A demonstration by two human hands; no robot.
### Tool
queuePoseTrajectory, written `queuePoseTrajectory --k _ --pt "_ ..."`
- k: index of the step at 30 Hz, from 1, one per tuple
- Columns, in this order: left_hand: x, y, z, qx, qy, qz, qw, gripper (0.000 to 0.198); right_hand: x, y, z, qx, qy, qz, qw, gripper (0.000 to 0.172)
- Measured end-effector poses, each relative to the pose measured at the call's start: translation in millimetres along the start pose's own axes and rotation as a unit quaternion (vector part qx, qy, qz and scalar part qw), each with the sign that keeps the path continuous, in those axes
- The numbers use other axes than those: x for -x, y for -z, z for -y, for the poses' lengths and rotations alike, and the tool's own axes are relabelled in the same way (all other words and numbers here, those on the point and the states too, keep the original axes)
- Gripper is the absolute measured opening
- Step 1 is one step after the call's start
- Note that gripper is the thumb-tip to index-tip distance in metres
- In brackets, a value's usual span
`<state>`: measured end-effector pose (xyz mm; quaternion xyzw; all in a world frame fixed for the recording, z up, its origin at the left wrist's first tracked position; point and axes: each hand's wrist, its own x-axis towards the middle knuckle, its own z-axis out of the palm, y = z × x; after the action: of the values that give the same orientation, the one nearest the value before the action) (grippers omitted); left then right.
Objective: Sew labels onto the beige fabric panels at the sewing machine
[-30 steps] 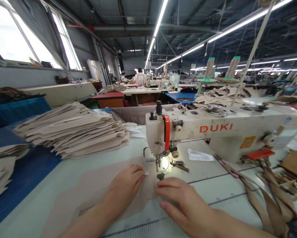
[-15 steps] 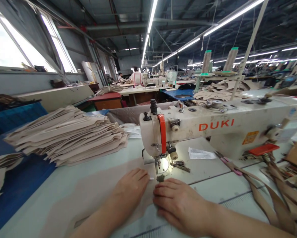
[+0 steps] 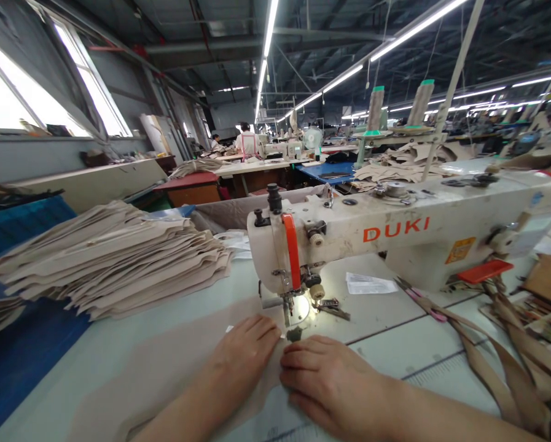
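Observation:
A beige fabric piece (image 3: 174,344) lies flat on the pale green sewing table, its right edge just before the needle area. My left hand (image 3: 245,350) presses on it, fingers bent and held together. White slips, perhaps a label (image 3: 230,328), peek out on both sides of that hand. My right hand (image 3: 325,377) is closed at the fabric's right edge, its fingers curled side by side; both thumbs are hidden. Just beyond my fingertips is the lit presser foot (image 3: 290,307) of the white sewing machine (image 3: 339,236). A small dark green patch (image 3: 294,333) sits between it and my right hand.
A tall stack of beige fabric pieces (image 3: 118,258) stands at left. A printed white paper (image 3: 371,283) lies under the machine arm. At right are pink-handled scissors (image 3: 429,310) and tan straps (image 3: 491,362). A person (image 3: 246,141) sits far back.
The view has turned slightly, so the machine and stack appear further left. Both hands sit slightly lower from the needle, and a white slip now shows left of my left hand.

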<state>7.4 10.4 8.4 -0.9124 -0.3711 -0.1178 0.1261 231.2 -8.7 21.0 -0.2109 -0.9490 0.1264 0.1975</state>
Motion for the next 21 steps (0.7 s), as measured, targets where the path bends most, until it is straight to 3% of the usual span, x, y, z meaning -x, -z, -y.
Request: queuePoseTrajectory --k 15,21 --pt "5.8 -10.0 -1.6 -0.003 -0.008 -0.036 0.999 0.034 -1.6 0.7 -0.8 -0.005 0.001 0.009 1.000 0.023" --pt "4.4 -5.5 -4.7 -0.008 0.007 -0.020 1.000 0.033 -9.5 0.8 -7.7 0.014 -0.089 -0.024 0.996 0.020"
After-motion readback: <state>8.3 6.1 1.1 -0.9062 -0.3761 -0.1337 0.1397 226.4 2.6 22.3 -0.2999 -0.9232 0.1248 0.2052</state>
